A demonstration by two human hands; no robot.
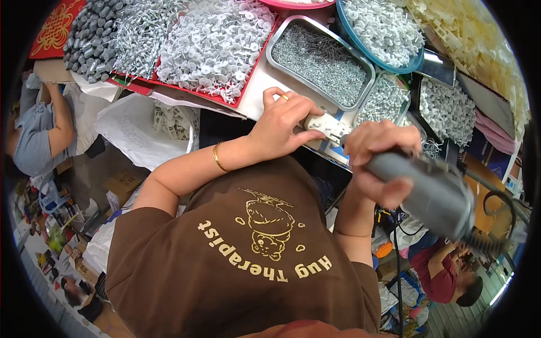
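Observation:
At the table's near edge, my left hand (284,119) pinches a small white plastic part (326,125) between thumb and fingers. My right hand (382,153) is wrapped round a dark grey corded electric screwdriver (431,194). Its tip points left and meets the right end of the white part; the exact contact is hard to make out. Just beyond my hands stands a metal tray (269,49) of small screws. Beside it, to the right, a smaller container holds silvery screws (384,97).
A red tray (239,93) heaped with white plastic pieces stands at the far left, near dark grey cylinders (93,42). A blue basin (414,66) and a phone (438,66) lie far right. A white sack (141,132) hangs open left. A coiled cord (496,243) trails right. Other people sit on both sides.

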